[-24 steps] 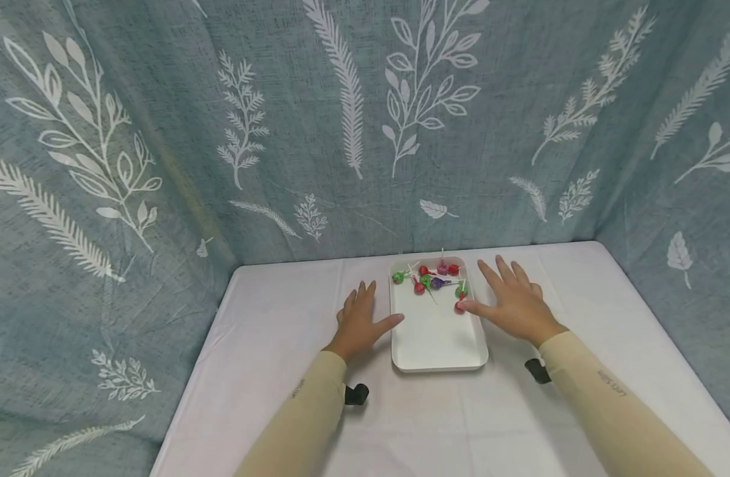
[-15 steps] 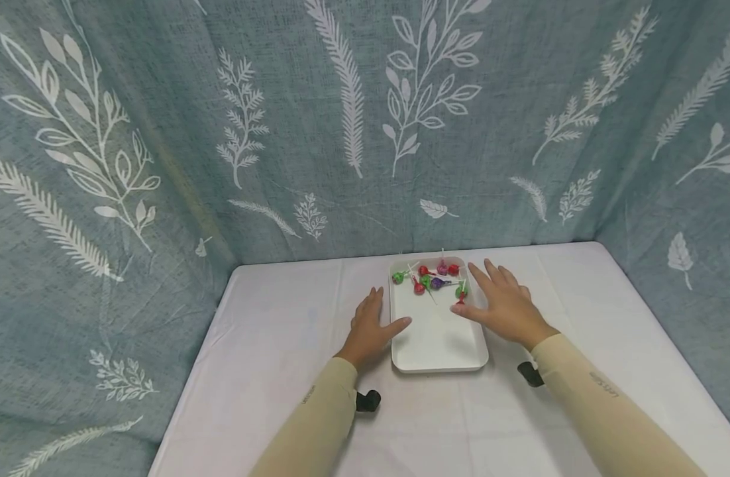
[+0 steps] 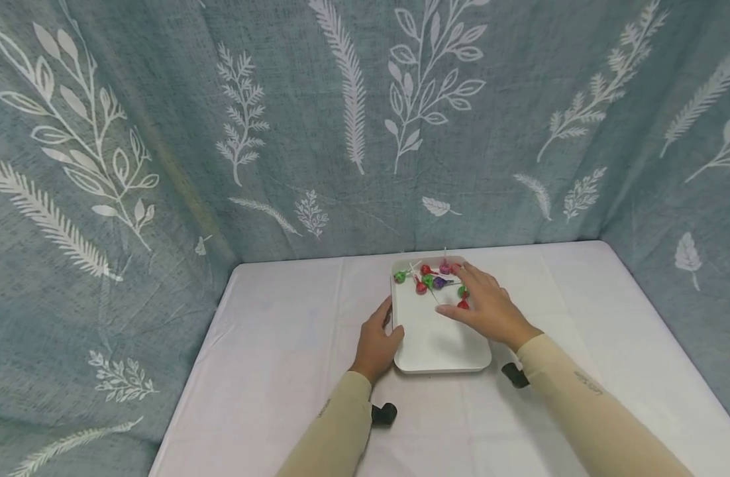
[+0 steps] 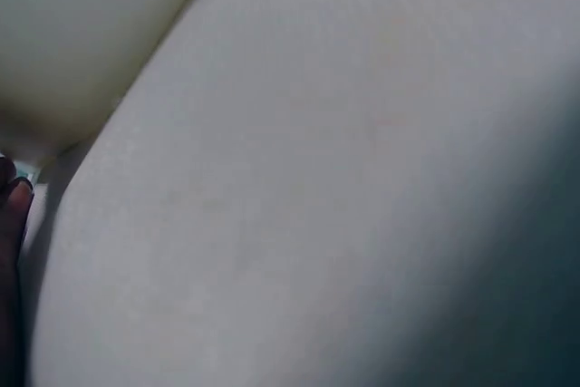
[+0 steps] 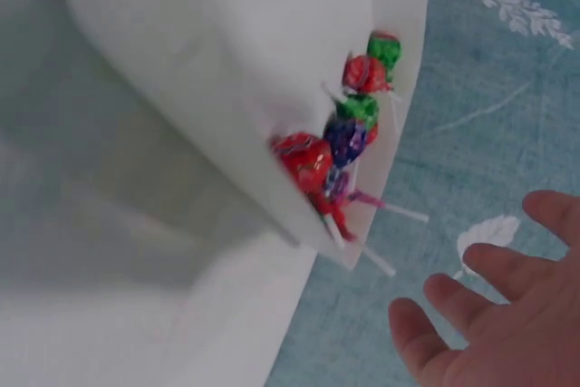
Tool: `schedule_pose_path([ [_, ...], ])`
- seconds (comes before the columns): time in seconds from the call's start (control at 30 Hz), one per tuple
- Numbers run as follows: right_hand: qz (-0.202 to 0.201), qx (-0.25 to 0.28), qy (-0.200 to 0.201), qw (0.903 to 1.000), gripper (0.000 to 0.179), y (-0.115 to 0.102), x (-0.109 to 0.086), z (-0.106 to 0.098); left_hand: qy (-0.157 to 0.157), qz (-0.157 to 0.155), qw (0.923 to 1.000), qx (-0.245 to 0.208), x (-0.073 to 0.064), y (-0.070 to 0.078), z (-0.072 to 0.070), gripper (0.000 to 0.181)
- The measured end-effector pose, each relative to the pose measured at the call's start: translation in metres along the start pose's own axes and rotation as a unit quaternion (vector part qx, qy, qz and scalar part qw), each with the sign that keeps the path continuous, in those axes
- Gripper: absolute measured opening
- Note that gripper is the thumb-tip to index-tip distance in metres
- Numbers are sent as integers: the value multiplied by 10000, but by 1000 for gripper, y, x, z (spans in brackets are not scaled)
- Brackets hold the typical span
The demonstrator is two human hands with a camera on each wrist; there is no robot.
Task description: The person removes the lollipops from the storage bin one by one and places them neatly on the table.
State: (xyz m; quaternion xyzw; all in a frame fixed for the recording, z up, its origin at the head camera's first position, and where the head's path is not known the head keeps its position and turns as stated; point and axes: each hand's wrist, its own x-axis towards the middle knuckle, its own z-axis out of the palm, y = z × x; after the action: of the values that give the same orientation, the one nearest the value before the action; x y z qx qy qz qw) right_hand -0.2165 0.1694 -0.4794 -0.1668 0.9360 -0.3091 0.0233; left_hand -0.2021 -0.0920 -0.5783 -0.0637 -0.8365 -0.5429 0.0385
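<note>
A white tray [image 3: 439,348] lies on the table with several wrapped lollipops toward its far end. My left hand [image 3: 377,344] holds the tray's left side, thumb over the rim and fingers along the outer wall. My right hand [image 3: 490,305] reaches over the right rim, fingers spread and nothing held. Below its thumb and fingers are a red lollipop [image 3: 463,305] and a green lollipop [image 3: 463,291]. A purple lollipop [image 3: 439,283] lies nearer the middle. In the right wrist view, the spread fingers [image 5: 494,265] show beside the tray's corner.
A white cloth covers the table [image 3: 281,344]. Behind and beside it hangs a blue-green curtain [image 3: 317,132] with white leaf prints, close to the tray's far end. A black wrist mount [image 3: 384,415] sits under the left sleeve and another [image 3: 515,375] under the right.
My left hand has moved right, up against the tray's left side. My right hand has moved left, over the tray's right rim and the lollipops there. The tray stays in place.
</note>
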Motion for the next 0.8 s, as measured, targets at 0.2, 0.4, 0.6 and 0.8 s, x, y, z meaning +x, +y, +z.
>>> schedule_pose_path([
  [0.2,-158,543,58,9984,95,-2,7,7,172,44,9998,27,-3,-1,2,72],
  [0.4,-192,1152,175,9930,82,-3,14,15,272,82,9996,90,-6,-3,1,70],
  [0.6,49,1778,312,9836,75,-4,24,20,299,57,9994,148,-8,-2,0,69],
  [0.8,372,2325,415,9710,68,-3,33,25,314,96,9994,147,-8,-1,0,68],
])
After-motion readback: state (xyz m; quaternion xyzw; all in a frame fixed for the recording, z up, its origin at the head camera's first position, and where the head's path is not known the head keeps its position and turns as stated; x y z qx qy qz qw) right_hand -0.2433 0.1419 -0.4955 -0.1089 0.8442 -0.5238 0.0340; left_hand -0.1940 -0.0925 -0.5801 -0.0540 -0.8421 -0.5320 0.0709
